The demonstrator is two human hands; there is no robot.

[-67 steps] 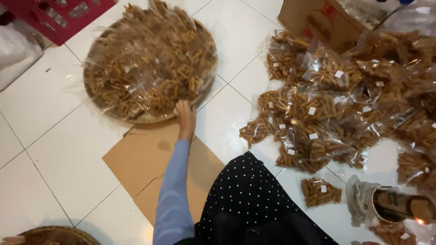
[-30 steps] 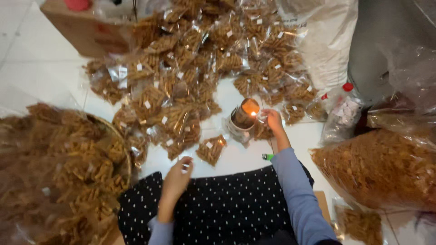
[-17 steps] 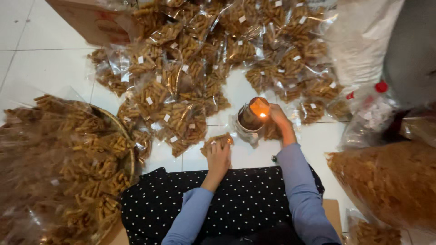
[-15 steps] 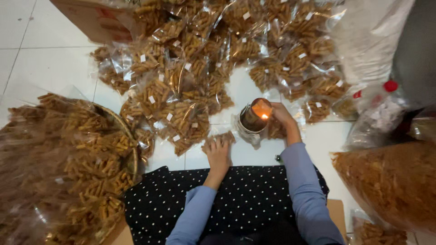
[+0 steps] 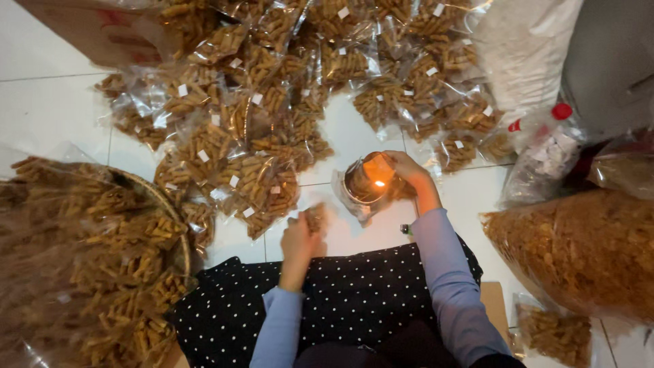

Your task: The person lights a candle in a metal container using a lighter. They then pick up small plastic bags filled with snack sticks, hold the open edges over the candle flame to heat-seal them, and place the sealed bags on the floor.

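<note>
Sitting on the white tiled floor (image 5: pixel 54 116), the person has both hands out in front of the dotted black lap; the left hand (image 5: pixel 300 238) has its fingers (image 5: pixel 294 223) curled shut around a small clear packet of snack sticks (image 5: pixel 315 218), which lies just near of the big heap of filled packets (image 5: pixel 272 116) and just left of the candle holder (image 5: pixel 364 184); the right hand (image 5: pixel 405 169) cups the far right side of that holder, fingers wrapped against its wall, though whether they truly pinch it I cannot tell; a small flame (image 5: pixel 379 182) burns inside.

The packet looks light and limp; its film is thin, slick and crinkly, so it would likely slide in a loose pinch; the sticks inside seem brittle and would probably snap under a hard squeeze; the best hold, I judge, is at the empty neck of the film above the contents, or lightly across the whole body; the film should also soften quickly near the flame.

A round woven tray of loose sticks (image 5: pixel 82 259) sits at the left; a large clear bag of flakes (image 5: pixel 579 252) rests at the right, well apart from both hands.
</note>
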